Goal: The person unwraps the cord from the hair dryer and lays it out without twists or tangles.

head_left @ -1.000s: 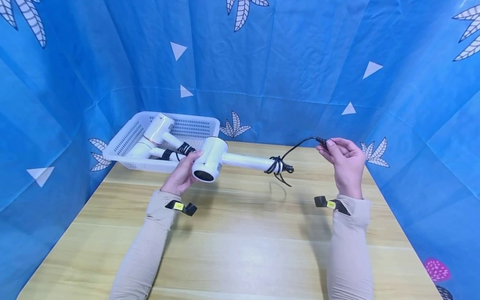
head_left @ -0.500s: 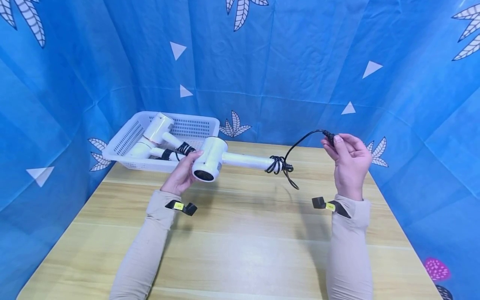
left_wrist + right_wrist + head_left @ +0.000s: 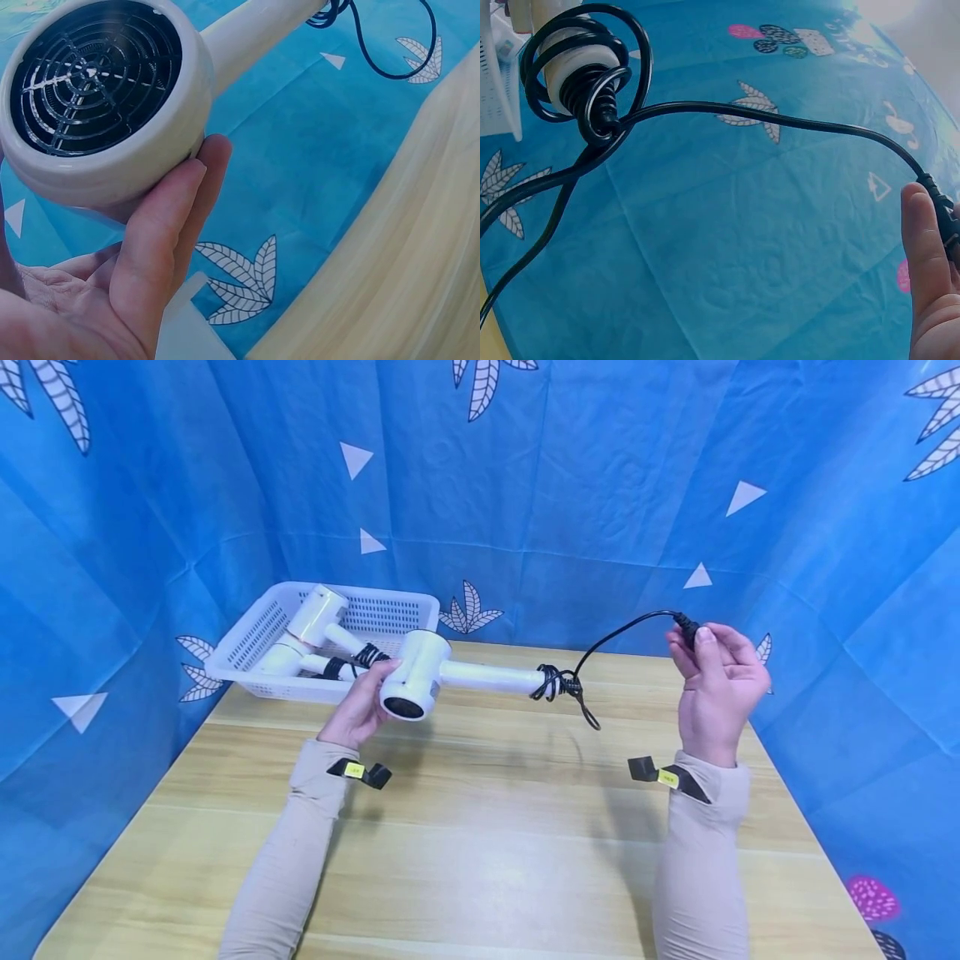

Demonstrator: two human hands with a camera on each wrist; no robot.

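Observation:
A white hair dryer point(image 3: 416, 670) is held above the table by its head in my left hand point(image 3: 362, 706). In the left wrist view, the fingers lie against the side of the dryer head point(image 3: 169, 97), below its black grille point(image 3: 90, 79). The dryer's handle points right, with black cord point(image 3: 553, 681) looped round its end. My right hand point(image 3: 722, 689) pinches the plug end point(image 3: 686, 630) of that cord, raised at the right. From there the cord arcs back to the coil, and one loop hangs below it. In the right wrist view, the coil point(image 3: 585, 71) looks loose round the handle end.
Behind my left hand, a white plastic basket point(image 3: 247, 679) stands at the table's back left. Two more white hair dryers point(image 3: 318, 617) lie in it, cords wound round their handles. The wooden table point(image 3: 480, 860) is enclosed by blue patterned cloth point(image 3: 600, 485).
My right hand has moved right and slightly away from the dryer with the plug, drawing out a longer stretch of cord. The left hand and dryer have barely shifted.

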